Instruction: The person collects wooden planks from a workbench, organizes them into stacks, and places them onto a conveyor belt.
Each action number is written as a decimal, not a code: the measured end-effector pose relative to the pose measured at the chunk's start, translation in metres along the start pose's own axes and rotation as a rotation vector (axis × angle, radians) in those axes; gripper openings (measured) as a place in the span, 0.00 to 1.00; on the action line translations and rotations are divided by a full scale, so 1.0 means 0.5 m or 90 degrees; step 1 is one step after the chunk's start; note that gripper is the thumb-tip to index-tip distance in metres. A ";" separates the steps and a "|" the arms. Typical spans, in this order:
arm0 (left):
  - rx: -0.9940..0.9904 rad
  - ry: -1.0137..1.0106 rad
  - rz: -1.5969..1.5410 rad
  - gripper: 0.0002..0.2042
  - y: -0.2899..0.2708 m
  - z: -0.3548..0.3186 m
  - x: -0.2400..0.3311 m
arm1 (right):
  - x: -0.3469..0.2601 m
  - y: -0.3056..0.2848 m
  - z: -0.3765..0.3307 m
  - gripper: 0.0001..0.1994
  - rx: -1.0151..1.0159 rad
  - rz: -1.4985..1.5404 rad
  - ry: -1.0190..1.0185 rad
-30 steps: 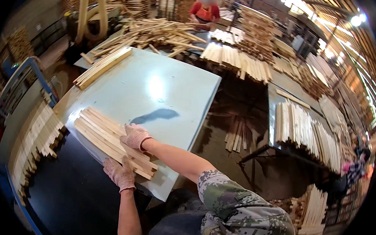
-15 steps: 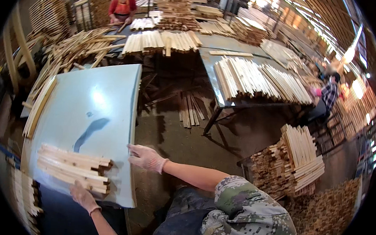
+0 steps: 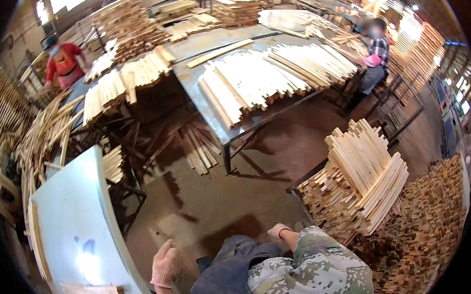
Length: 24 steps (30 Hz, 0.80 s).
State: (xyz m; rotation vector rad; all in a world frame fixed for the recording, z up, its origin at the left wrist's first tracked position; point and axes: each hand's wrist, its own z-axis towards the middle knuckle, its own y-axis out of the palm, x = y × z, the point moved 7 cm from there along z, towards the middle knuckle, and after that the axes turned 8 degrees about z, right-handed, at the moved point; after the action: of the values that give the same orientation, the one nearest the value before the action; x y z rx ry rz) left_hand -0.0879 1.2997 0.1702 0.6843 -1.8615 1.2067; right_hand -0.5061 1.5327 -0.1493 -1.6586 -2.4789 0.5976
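My left hand (image 3: 166,264), in a pale glove, is raised over the floor beside the blue-topped table (image 3: 75,207). Its fingers are loosely bent and apart from any object; nothing shows in it. My right hand (image 3: 279,231), gloved too, hangs in front of my camouflage sleeve, left of the stacked wood strips (image 3: 361,160). Its fingers are small and blurred, so its grip is unclear. On the blue table's near edge lie a few short wood strips (image 3: 92,291), cut off by the picture's rim. A longer strip (image 3: 40,240) lies along its left side.
A metal table (image 3: 226,141) ahead bears rows of pale strips (image 3: 272,79). A large block of stacked wood ends (image 3: 424,228) stands at right. Loose strips (image 3: 197,150) lie on the floor. One person (image 3: 65,64) works at far left, another (image 3: 379,53) at far right.
My view has swung to the right. Both hands have come away from the blue table and the short strips on it; the left is now over the floor, the right close to my body.
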 end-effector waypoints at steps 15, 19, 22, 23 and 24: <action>-0.336 -0.500 0.214 0.14 0.290 0.230 -0.560 | -0.074 -0.258 0.159 0.27 0.198 0.203 -0.231; -0.289 -0.567 0.044 0.14 0.339 0.382 -0.539 | -0.022 -0.230 0.223 0.29 0.069 0.107 -0.114; -0.217 -0.590 -0.099 0.14 0.385 0.544 -0.510 | -0.002 -0.293 0.217 0.25 0.063 0.189 -0.010; -0.199 -0.584 -0.132 0.14 0.398 0.611 -0.497 | -0.018 -0.318 0.240 0.24 0.087 0.113 -0.057; -0.195 -0.573 -0.163 0.15 0.425 0.670 -0.481 | 0.006 -0.336 0.262 0.23 0.112 0.030 -0.089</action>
State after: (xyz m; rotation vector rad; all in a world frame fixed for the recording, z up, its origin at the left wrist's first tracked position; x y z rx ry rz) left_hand -0.2345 1.0816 -0.2124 1.3809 -2.4874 0.4239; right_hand -0.6919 1.4452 -0.2072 -1.6650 -2.4012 0.9390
